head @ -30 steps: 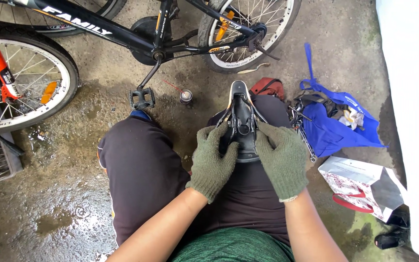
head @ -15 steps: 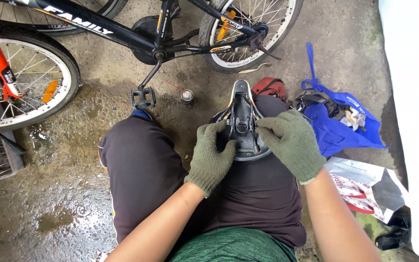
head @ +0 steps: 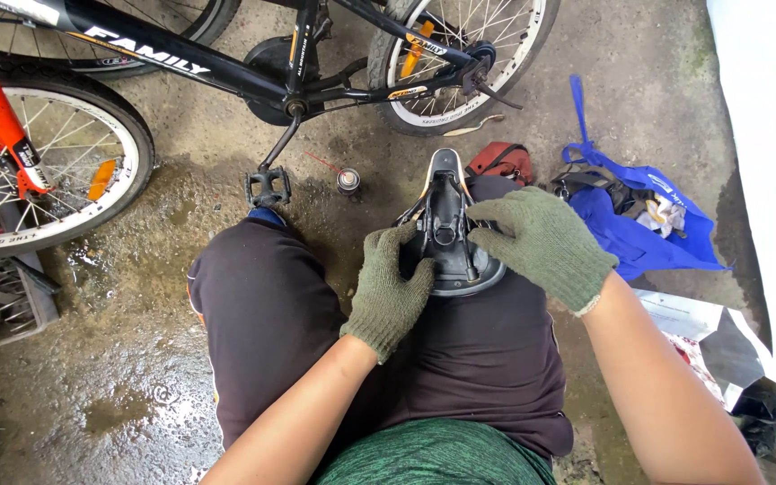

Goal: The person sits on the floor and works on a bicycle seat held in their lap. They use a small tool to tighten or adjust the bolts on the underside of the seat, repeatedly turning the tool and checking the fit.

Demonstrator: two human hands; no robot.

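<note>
I am squatting on the wet concrete floor [head: 92, 377] with a black bicycle saddle [head: 449, 235] turned underside up and resting across my right thigh, its narrow nose pointing away from me. My left hand [head: 388, 292], in a green knit glove, is curled around the left side of the saddle, fingers bent over its edge and thumb against the shell, so it has a firm hold on it. My right hand [head: 541, 242], gloved the same way, lies over the right side of the saddle with the fingers mostly stretched out and the fingertips resting on the rails near the middle; it is touching rather than closed around anything. Just beyond the saddle's nose a small spray can [head: 348, 180] with a thin red straw stands on the floor, and beside that hangs a black pedal [head: 268, 187] of the black bicycle [head: 226, 72] lying across the top of the view. A wheel with an orange fork [head: 42, 162] stands at the left. To the right of my knee are a small red pouch [head: 503, 162] and a blue bag [head: 639, 229] with tools in it.
</note>
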